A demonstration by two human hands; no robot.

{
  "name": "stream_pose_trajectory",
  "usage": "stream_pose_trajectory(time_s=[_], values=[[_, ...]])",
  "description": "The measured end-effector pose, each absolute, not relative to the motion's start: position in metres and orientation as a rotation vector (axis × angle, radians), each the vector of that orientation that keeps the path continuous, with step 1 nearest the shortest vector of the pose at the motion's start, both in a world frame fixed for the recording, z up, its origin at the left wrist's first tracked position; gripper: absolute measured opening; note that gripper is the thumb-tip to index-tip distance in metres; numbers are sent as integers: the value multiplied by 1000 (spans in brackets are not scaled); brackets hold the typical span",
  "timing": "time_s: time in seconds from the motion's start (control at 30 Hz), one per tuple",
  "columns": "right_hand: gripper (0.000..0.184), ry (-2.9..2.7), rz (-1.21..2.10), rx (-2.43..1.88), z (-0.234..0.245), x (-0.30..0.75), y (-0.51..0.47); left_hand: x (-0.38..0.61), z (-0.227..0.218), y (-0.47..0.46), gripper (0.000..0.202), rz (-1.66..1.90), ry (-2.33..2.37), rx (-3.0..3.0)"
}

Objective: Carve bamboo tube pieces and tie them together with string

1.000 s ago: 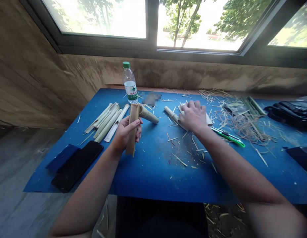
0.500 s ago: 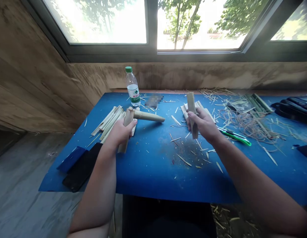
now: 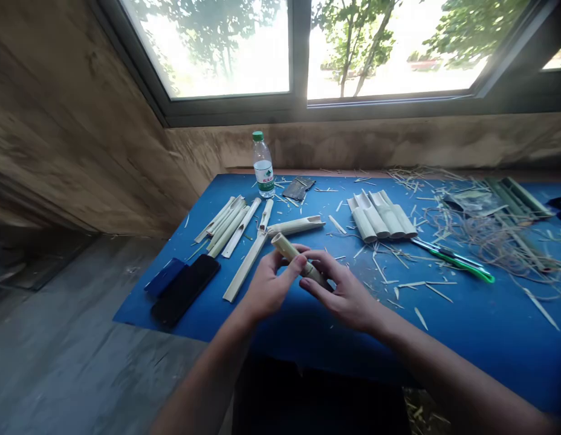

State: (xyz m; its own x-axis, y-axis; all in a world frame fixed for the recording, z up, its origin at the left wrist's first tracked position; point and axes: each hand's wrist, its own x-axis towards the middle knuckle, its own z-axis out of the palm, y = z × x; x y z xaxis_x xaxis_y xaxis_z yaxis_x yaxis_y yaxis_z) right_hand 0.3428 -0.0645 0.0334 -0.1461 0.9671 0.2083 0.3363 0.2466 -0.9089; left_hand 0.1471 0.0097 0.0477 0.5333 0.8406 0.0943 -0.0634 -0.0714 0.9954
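Note:
A short split bamboo piece (image 3: 295,258) is held by both hands above the near edge of the blue table (image 3: 466,326). My left hand (image 3: 271,284) pinches its upper part. My right hand (image 3: 344,293) grips its lower end from the right. A long bamboo strip (image 3: 244,269) lies flat on the table just left of my left hand. Another bamboo half-tube (image 3: 298,225) lies beyond the hands.
A row of bamboo strips (image 3: 226,220) lies at the left, a group of half-tubes (image 3: 382,214) at the centre right. A green-handled knife (image 3: 457,261), a water bottle (image 3: 263,166), two dark flat cases (image 3: 183,290) and shavings are on the table.
My left hand has let go of the long strip, which now lies on the table. The right hand brought its bamboo piece to the middle, and both hands hold it. The view shifted left.

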Motion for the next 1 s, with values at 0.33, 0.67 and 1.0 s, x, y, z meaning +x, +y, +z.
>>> stream_pose_trajectory(time_s=[0.33,0.67,1.0], values=[[27,-1861,186,-1753,12,440,25,173,49,23,42,816,636,1112],[36,-1407,435,-1415,28,443,0,225,70,51,32,637,431,1114],[22,-1301,571,-1294,35,432,-13,240,35,52,50,695,539,1054]])
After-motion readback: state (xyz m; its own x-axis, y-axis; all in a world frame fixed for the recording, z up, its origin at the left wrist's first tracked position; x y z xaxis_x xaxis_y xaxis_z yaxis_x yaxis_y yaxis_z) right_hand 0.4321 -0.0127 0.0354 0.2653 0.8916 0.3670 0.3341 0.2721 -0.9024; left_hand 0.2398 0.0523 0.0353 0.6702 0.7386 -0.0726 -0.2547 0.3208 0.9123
